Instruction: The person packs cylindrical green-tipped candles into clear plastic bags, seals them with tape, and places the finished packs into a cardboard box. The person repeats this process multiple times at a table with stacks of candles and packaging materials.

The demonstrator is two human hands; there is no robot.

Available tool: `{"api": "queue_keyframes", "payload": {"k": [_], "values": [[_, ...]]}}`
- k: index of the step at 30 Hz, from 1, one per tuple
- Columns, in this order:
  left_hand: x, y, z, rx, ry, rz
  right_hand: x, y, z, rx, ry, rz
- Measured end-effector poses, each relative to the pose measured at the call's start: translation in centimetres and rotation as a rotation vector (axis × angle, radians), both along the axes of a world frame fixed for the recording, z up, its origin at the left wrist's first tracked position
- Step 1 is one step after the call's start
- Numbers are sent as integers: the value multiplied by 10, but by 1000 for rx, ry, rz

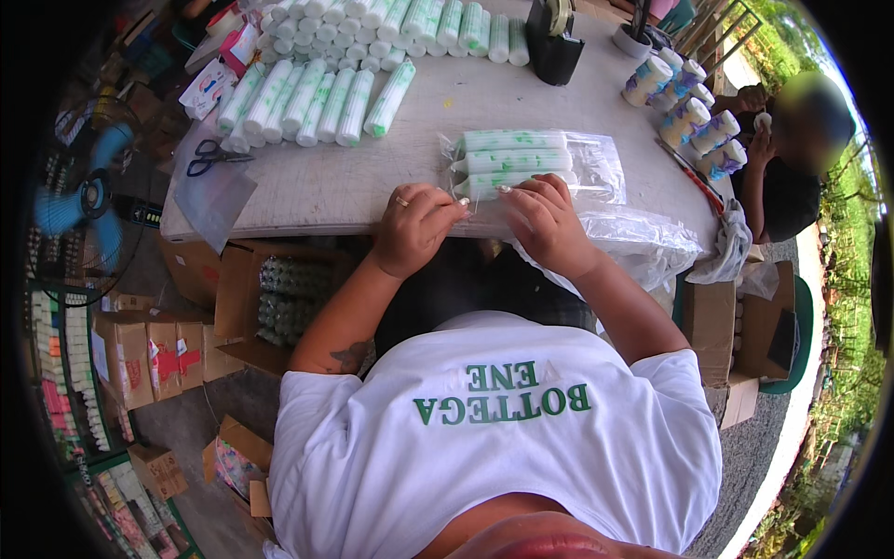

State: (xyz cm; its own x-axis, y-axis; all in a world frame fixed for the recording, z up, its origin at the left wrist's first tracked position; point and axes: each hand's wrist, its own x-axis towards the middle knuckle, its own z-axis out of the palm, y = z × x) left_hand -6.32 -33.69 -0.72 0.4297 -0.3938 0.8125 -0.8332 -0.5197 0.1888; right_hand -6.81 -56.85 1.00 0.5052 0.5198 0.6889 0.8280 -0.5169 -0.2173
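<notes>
Three white candles with green marks (517, 162) lie side by side in a clear plastic bag (602, 168) near the table's front edge. My left hand (418, 222) pinches the bag's edge at the candles' left ends between thumb and fingers. Over the nearest candle, my right hand (548, 225) has its fingers bent on the plastic; whether it grips the film is not plain. More clear plastic bags (635, 237) lie under and beside my right wrist, hanging over the edge. Farther back, a row of similar candles (307, 98) lies before a larger stack (363, 28).
Scissors (202, 159) and a plastic sheet (216, 199) lie at left. A black tape dispenser (555, 49) stands at the back. Decorated white candles (688, 119), a red-handled tool (702, 183) and a grey cloth (730, 244) are at right, near another person (789, 168). A fan (94, 195) and cardboard boxes (133, 356) stand left.
</notes>
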Motion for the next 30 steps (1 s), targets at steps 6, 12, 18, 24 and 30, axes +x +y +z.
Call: {"api": "queue_keyframes", "payload": {"k": [6,12,18,24,30], "values": [[0,1,3,-54,101,16,7,7,5,-41,62,-23],[1,-5,6,-117,242,72,9,5,23,8,274,38],[2,-4,6,-142,321,58,7,12,37,-222,167,46],[1,-1,10,-117,328,26,30,19,27,-443,171,-126],[4,0,5,-101,352,19,62,10,66,-313,613,-172]]}}
